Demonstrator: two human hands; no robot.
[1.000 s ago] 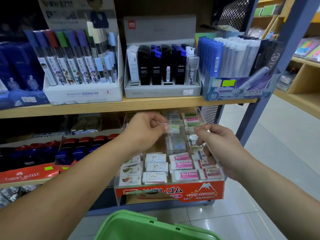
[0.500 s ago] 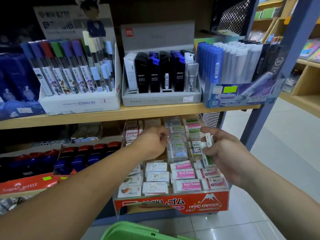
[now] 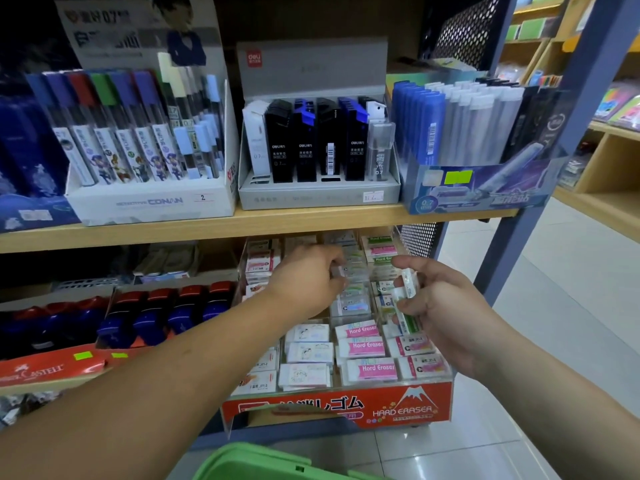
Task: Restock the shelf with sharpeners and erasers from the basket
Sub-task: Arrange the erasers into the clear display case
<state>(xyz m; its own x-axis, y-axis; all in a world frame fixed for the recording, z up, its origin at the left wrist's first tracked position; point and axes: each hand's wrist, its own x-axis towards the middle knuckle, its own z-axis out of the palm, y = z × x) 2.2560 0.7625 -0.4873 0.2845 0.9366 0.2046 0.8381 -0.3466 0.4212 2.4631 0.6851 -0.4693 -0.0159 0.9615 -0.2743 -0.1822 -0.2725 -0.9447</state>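
My left hand [image 3: 308, 282] and right hand [image 3: 440, 306] were bare, fingers and wrists alike uncovered. My left forearm [image 3: 173, 386] and right forearm [image 3: 554, 403] were bare too, for as much of them as I could see. The fingers were rounded, with soft creases at the knuckles.

At eleven o'clock, a white display box [image 3: 149, 202] marked CONAN holds upright lead tubes. At twelve, a grey box [image 3: 318, 195] carries black and blue lead cases. At one o'clock, a blue box [image 3: 478, 192] holds blue and pale tubes, with a black mesh panel [image 3: 464, 29] above it. A red tray [image 3: 48, 370] lies at nine, and pale floor tiles [image 3: 554, 306] at four.
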